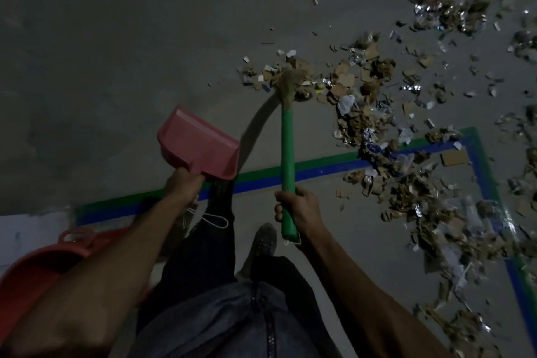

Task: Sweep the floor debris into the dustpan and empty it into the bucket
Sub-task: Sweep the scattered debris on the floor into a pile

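While I look down from the head camera, my left hand [181,186] is curled round the handle of the pink dustpan [200,144], which is held up off the grey floor [116,38] with its open mouth pointing away and to the left. My right hand [296,206] grips the green handle of the broom [287,148] near its lower end, fingers wrapped fully around it. From that grip the broom runs straight ahead, and its straw head touches the near edge of the debris [377,113].

That debris, torn cardboard, paper scraps and shiny foil bits, spreads ahead and to the right of the right hand, well apart from the dustpan, with a thinner trail running down the right side. Part of it lies across the green and blue tape line [319,166] on the floor, which passes under both hands.

At the lower left, just beside my left forearm, sits the red bucket [32,273], its rim and one handle loop showing. Between the arms I see dark trousers and one shoe [263,241].
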{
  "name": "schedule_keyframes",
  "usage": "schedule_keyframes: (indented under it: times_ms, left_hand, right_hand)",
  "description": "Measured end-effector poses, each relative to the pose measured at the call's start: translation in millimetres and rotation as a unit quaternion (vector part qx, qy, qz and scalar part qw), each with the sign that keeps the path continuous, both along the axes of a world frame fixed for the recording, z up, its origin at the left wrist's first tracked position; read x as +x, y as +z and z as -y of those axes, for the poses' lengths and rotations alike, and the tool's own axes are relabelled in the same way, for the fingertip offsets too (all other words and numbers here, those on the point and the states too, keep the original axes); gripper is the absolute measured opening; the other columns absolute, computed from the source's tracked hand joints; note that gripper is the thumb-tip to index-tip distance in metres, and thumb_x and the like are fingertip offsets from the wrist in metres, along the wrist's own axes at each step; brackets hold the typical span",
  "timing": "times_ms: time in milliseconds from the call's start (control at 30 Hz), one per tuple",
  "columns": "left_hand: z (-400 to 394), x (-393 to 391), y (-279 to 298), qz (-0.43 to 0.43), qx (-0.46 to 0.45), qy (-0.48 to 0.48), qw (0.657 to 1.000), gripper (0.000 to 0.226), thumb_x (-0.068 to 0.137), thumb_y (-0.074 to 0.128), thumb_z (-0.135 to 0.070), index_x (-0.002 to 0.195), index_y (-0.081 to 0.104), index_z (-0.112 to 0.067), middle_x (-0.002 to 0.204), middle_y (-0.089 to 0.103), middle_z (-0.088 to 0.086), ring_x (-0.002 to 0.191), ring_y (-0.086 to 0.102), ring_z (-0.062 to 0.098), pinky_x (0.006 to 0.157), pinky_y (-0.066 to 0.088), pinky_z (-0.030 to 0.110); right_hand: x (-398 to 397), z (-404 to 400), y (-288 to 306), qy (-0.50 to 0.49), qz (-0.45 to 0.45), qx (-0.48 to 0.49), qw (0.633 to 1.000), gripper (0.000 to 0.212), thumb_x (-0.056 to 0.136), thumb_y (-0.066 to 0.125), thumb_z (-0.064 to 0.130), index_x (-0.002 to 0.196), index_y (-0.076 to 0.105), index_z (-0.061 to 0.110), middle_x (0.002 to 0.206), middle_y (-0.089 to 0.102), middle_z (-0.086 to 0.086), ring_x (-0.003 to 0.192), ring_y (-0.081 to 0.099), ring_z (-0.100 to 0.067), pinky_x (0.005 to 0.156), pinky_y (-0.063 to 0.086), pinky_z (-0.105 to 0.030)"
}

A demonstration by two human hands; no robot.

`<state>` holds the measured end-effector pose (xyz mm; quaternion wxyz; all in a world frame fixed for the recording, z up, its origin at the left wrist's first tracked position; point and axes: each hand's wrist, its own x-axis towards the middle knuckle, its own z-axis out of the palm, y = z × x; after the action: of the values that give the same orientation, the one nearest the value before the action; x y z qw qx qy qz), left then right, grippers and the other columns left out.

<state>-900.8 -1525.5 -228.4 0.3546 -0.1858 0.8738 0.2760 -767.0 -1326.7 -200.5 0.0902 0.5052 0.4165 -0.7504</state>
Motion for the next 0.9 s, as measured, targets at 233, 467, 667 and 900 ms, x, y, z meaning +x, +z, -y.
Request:
schedule_keyframes:
  times_ms: [233, 467, 667, 900]
  left_hand:
    - [17, -103, -28, 0.037, 0.02, 0.017, 0.999, 0.028, 0.084, 0.053, -0.021, 0.098, 0.06, 0.002, 0.08, 0.062, 0.022, 0.061, 0.057, 0.026, 0.061, 0.046, 0.031]
    - [19, -199, -34, 0.073, -0.017, 0.001, 0.997, 0.017, 0.09, 0.052, -0.021, 0.087, 0.056, -0.004, 0.078, 0.064, 0.018, 0.068, 0.063, 0.029, 0.064, 0.053, 0.034]
    - [11, -250, -48, 0.071, -0.011, 0.0, 0.997, 0.013, 0.094, 0.049, -0.013, 0.087, 0.054, -0.004, 0.066, 0.053, 0.01, 0.053, 0.051, 0.021, 0.044, 0.039, 0.021]
    - [-5, -277, -60, 0.084, 0.041, -0.001, 0.996, 0.014, 0.095, 0.047, -0.015, 0.092, 0.054, -0.003, 0.07, 0.05, 0.011, 0.055, 0.047, 0.019, 0.045, 0.036, 0.022]
  right_hand:
    - [-107, -1, -29, 0.23, 0.026, 0.114, 0.966, 0.028, 0.085, 0.058, -0.005, 0.113, 0.054, -0.003, 0.072, 0.053, -0.013, 0.042, 0.053, -0.017, 0.04, 0.045, -0.027]
    - [-229, 6, -68, 0.393, 0.075, 0.166, 0.901, 0.019, 0.081, 0.066, 0.006, 0.097, 0.057, 0.011, 0.064, 0.059, -0.008, 0.048, 0.057, -0.023, 0.046, 0.046, -0.028]
    - [-266, -7, -93, 0.26, 0.174, 0.117, 0.943, 0.018, 0.082, 0.064, 0.0, 0.099, 0.058, -0.001, 0.072, 0.057, -0.016, 0.051, 0.054, -0.025, 0.047, 0.044, -0.03]
    - [-272, -61, -95, -0.021, 0.234, 0.088, 0.968, 0.009, 0.079, 0.067, -0.005, 0.075, 0.059, -0.005, 0.058, 0.054, -0.012, 0.029, 0.047, -0.016, 0.035, 0.038, -0.019]
